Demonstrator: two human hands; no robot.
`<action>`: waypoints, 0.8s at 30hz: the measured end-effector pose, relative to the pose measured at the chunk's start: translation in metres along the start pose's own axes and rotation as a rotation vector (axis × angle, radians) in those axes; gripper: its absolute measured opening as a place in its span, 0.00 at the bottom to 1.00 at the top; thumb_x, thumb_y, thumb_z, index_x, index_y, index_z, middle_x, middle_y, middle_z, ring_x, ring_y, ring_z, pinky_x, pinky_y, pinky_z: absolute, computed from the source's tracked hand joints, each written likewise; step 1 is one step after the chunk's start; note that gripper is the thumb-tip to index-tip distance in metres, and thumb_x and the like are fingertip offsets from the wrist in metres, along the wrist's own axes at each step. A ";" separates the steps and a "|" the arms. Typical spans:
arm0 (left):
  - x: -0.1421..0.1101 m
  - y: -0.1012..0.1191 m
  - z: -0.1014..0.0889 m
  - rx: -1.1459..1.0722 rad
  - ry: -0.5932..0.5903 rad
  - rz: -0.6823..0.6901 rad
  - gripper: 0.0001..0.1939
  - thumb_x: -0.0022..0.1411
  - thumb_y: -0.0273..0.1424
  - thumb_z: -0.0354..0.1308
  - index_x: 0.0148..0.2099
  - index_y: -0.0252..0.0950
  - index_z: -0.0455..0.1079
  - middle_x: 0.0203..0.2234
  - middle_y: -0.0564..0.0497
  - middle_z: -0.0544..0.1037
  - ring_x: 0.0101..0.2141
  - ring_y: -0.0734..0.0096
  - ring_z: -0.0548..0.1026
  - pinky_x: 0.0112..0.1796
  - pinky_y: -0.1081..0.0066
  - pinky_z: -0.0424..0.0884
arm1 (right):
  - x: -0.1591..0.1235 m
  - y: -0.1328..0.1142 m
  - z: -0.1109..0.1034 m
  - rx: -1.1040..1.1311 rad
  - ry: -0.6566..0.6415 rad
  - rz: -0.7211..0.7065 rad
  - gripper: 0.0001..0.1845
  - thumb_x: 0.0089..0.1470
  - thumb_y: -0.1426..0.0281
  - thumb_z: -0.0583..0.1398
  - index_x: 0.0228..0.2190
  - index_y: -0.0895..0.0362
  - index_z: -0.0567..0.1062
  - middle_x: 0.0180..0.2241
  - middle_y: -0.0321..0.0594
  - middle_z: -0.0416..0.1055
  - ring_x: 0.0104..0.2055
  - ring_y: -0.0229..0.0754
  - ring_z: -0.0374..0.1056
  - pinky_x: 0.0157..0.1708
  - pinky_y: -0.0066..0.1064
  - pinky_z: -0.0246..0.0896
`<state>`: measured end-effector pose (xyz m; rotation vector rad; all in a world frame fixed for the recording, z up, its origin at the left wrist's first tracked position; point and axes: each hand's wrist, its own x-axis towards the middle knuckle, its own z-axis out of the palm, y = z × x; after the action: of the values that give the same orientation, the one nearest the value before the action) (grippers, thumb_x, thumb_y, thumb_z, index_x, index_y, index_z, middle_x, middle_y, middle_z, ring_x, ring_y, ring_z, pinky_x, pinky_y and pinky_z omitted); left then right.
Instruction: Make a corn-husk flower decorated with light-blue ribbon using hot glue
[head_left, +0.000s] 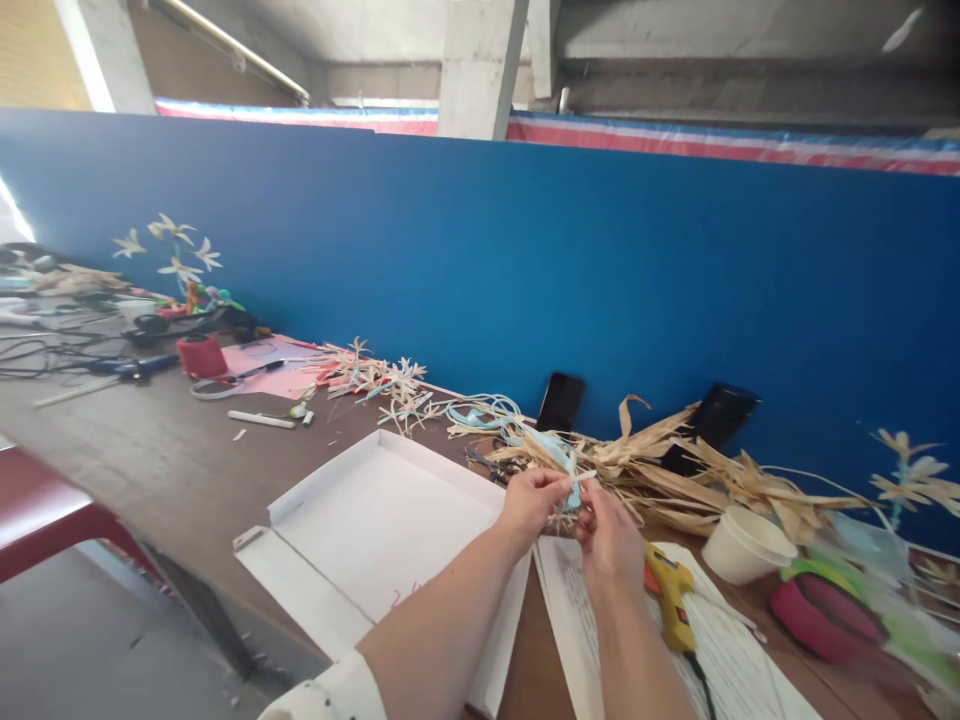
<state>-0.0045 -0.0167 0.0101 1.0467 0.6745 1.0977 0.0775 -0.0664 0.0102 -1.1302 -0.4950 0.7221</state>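
Note:
My left hand [534, 502] and my right hand [606, 530] come together over the table, fingertips pinched from both sides. Between them is a small pale flower [579, 478] with thin strip-like petals, like the dried-husk flowers nearby. Light blue strips [551, 447] show just behind it, and I cannot tell whether they join it. Under my left forearm lies an open white box [390, 520]. A yellow glue gun [675, 600] rests on printed paper [731, 640] to the right of my right forearm.
Dried husks [630, 450] lie along the blue partition [465, 260], where two dark phones [561, 402] lean. A white cup [748, 545] and a pink-red pouch [829, 615] stand right. Husk flowers [401, 380], red tape [201, 357] and cables lie left. A red chair [60, 520] is below.

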 end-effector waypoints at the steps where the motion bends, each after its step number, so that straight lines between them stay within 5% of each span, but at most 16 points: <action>1: -0.001 0.001 0.000 0.012 -0.002 0.002 0.16 0.41 0.39 0.65 0.30 0.31 0.73 0.17 0.55 0.68 0.18 0.81 0.60 0.23 0.76 0.55 | 0.000 0.000 0.001 0.001 -0.003 0.007 0.17 0.37 0.60 0.66 0.28 0.58 0.73 0.20 0.30 0.64 0.19 0.30 0.56 0.15 0.22 0.49; 24: 0.001 -0.008 0.000 0.159 -0.041 0.141 0.11 0.45 0.35 0.63 0.29 0.32 0.75 0.21 0.52 0.73 0.23 0.77 0.65 0.27 0.75 0.61 | 0.005 0.002 -0.006 0.018 0.037 -0.025 0.13 0.35 0.66 0.67 0.25 0.58 0.73 0.15 0.26 0.59 0.16 0.28 0.49 0.14 0.21 0.43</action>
<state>-0.0009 -0.0165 0.0033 1.2651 0.6710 1.1548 0.0843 -0.0657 0.0064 -1.1166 -0.4699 0.6813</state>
